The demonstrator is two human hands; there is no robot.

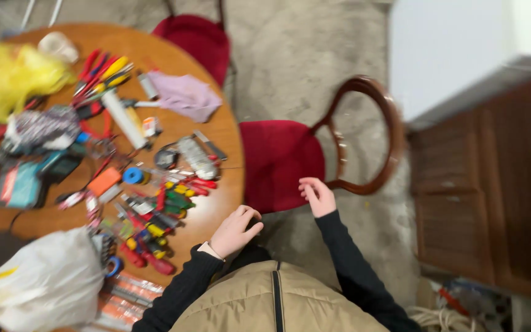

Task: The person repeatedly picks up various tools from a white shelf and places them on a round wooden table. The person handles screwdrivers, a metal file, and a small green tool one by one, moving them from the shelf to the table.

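Red chair point(281, 163) at frame centre, just right of round table point(219, 132). Right hand point(318, 195) rested on seat's lower edge, fingers loose, holding nothing. Left hand point(235, 230) curled at table's rim, empty. Tools point(155, 212) heaped left; white bag point(41, 286) lower left.

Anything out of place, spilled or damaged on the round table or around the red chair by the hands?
Nothing looks spilled or broken. The round table is heaped with loose hand tools and bags in no order. The red chair stands upright, turned sideways to the table. The left hand rests at the table's edge, the right hand on the seat. The picture is blurred.
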